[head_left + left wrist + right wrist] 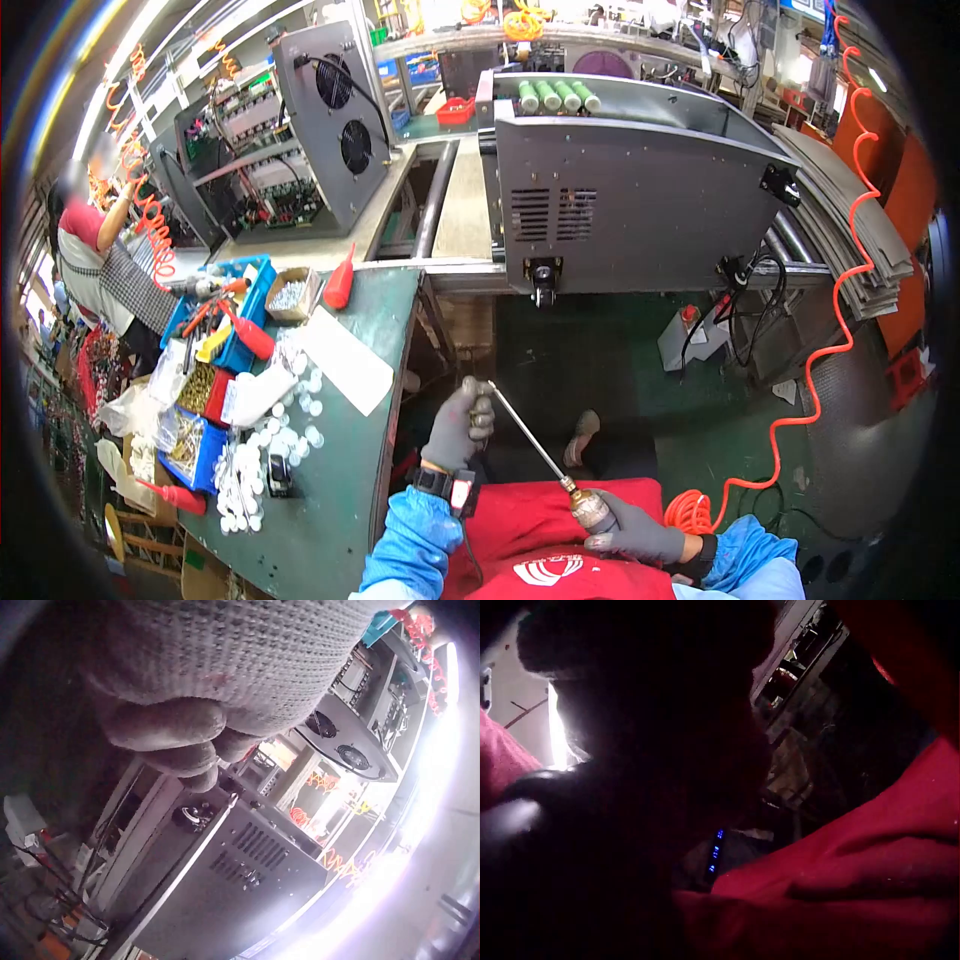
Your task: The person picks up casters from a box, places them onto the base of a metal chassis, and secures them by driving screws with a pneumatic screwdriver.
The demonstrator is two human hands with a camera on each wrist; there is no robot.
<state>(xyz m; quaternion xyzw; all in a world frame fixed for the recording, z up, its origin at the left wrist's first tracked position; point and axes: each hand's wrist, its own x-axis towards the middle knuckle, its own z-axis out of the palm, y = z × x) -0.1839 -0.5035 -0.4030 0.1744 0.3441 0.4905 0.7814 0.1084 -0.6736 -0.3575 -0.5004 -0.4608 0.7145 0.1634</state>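
Observation:
My gloved right hand (640, 530) grips the thick metallic body of an air screwdriver (592, 510) in front of the red apron. The tool's long thin shaft slants up and left toward my gloved left hand (462, 424). That hand's fingers (176, 724) are curled in, right by the shaft's tip (233, 798); whatever lies inside them is hidden. Beyond both hands stands a grey metal cabinet (640, 200) with vent slots and a caster, lying on the roller line. The right wrist view is mostly dark, with red cloth (855, 855) across its lower right.
At left, a green bench (345, 450) carries blue bins (195, 455) of small hardware, red squeeze bottles (340, 280), white round caps and a paper sheet. An orange coiled hose (815, 400) hangs at right. An open unit with fans (335, 85) stands behind; another person (95, 240) works at far left.

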